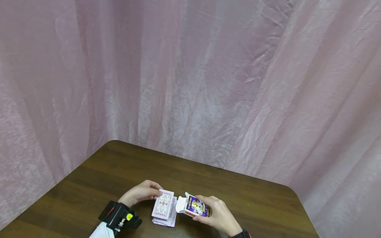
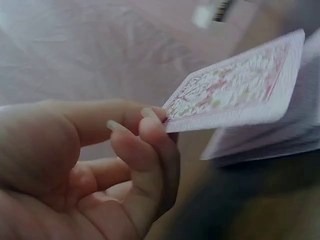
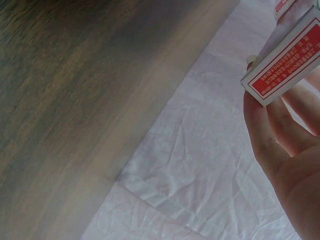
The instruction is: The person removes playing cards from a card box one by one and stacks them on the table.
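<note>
— Which way from the left hand (image 1: pixel 141 194) to the top card (image 1: pixel 163 205)?

— Straight to the right, well in from the far edge of the counter (image 1: pixel 140 165) and from its rounded far-left corner. Pinched by its own far-left corner, between fingertips. One card or a thin packet, cannot tell.

— And underneath?

— Lower cards (image 1: pixel 171 220), loosely stacked, poking out at the near end and along the right side. Separated from the top card by a gap, at least in part, judging by the left wrist view.

— Long axis?

— Runs from near to far with a slight slant. Crosses that of the card box (image 1: pixel 198 207), roughly in line with the counter's far edge.

— Box in which grip?

— Held in the right hand (image 1: pixel 218 214), clasped round the body from the near and far sides.

— Open end facing where?

— Left, toward the cards' long right side rather than a short end. Flap (image 1: pixel 181 205) folded out, just beside the lower cards; touching or apart, cannot tell.

— Contents?

— Hidden from every view.

— Nearer hand to the cards?

— Left, by far; between right hand and cards, the box.
</note>
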A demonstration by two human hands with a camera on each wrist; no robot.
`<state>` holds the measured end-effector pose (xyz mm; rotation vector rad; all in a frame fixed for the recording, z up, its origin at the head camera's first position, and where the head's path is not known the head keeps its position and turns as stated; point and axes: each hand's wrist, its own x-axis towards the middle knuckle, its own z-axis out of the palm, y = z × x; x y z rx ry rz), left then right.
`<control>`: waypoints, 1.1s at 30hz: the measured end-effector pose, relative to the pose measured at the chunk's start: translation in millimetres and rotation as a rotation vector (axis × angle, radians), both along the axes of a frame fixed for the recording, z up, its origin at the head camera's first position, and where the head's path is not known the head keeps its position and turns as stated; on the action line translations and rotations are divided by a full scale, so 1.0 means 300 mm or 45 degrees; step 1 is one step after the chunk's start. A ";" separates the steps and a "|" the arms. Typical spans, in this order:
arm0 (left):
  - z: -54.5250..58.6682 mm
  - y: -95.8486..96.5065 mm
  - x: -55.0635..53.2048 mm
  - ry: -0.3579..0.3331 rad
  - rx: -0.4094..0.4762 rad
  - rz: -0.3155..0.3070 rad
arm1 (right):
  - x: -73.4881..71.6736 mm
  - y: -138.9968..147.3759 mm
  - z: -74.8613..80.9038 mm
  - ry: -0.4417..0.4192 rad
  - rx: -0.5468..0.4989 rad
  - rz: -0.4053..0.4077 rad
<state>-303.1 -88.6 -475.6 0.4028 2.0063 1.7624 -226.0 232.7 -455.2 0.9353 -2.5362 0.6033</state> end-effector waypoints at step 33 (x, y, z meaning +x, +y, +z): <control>0.000 0.104 0.085 0.344 -0.655 0.312 | -0.001 0.000 0.005 -0.004 -0.004 0.011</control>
